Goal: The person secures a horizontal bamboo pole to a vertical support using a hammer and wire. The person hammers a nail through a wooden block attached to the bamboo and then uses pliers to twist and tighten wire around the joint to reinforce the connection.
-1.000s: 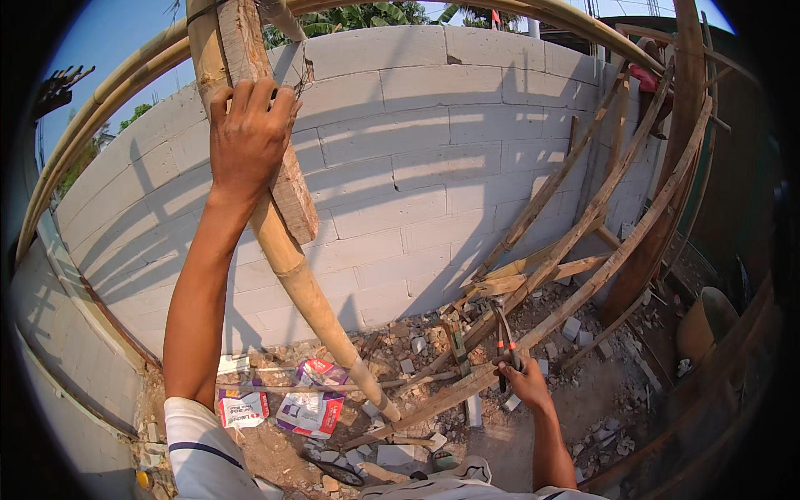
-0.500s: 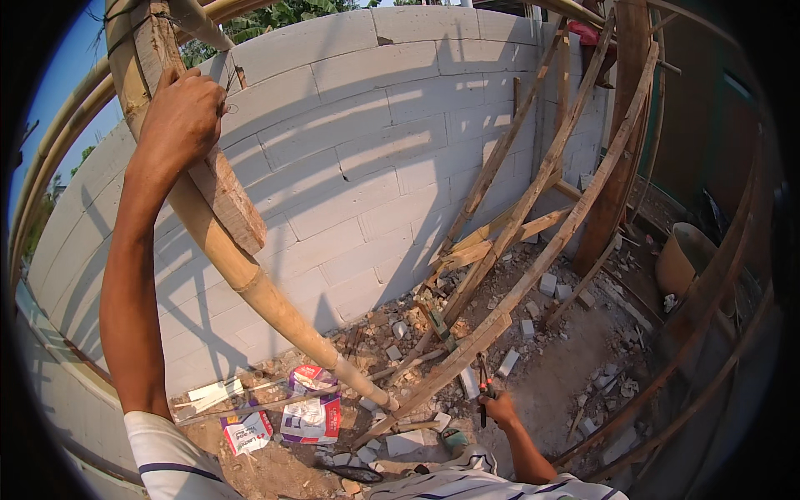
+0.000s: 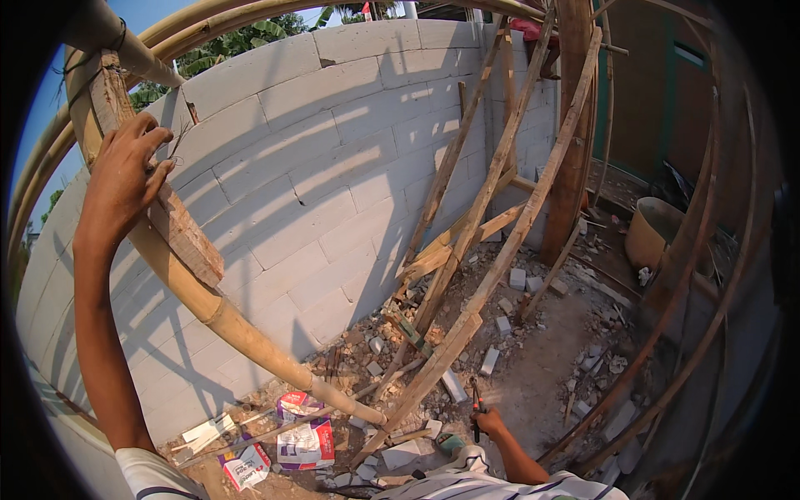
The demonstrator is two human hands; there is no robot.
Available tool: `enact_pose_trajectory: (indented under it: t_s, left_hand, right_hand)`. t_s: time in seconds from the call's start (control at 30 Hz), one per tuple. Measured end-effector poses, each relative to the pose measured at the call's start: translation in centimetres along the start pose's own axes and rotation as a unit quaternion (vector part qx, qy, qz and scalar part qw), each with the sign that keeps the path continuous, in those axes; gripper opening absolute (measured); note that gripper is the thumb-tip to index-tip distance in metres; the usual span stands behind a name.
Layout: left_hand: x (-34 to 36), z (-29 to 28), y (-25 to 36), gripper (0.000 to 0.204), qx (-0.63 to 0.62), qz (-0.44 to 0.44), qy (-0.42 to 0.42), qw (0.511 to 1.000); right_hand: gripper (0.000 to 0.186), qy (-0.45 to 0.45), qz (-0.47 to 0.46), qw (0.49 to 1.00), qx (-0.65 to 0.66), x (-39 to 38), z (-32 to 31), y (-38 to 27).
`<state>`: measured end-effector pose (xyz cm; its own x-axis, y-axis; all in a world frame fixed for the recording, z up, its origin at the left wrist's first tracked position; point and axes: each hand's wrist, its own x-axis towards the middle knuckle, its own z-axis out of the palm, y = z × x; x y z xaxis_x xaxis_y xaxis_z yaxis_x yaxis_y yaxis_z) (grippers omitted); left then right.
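Observation:
My left hand (image 3: 123,175) is raised at the left, against a rough wooden plank (image 3: 190,242) that lies along a thick bamboo pole (image 3: 175,271). Its fingers are curled, and thin dark wire (image 3: 178,140) sticks out between thumb and forefinger. How much wire the palm covers is hidden. Low on the right, my right hand (image 3: 492,422) is closed round pliers (image 3: 477,403) with red and black handles, jaws pointing up and away. The pole slants down to a long wooden beam (image 3: 450,346) near the ground.
A pale block wall (image 3: 333,158) stands ahead. Several slanted timbers and a thick wooden post (image 3: 571,133) rise at the right, near a tan tub (image 3: 654,229). Rubble, block pieces and torn printed bags (image 3: 304,442) litter the ground. Another person's leg (image 3: 550,62) shows at the top.
The view has shifted, so the scene sits further left. My left hand's fingers have loosened and spread somewhat against the plank. My right hand still holds the pliers low down.

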<state>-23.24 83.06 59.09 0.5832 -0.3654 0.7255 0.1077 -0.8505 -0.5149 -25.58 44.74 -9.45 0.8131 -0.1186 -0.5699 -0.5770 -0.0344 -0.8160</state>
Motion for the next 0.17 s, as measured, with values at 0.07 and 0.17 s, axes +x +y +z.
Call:
enact_pose_trajectory:
  t_s: [0.07,0.17]
  left_hand:
    - [-3.6,2.4,-1.4,0.03,-0.07,-0.051,0.094,0.992]
    - [-9.3,4.3,-4.5,0.04,-0.211,-0.242,0.203,0.925]
  right_hand:
    - [0.02,0.042,0.057,0.997,-0.012,1.8,-1.4,3.7]
    - [0.024,0.01,0.071,0.996,0.054,4.4,-1.6,6.6]
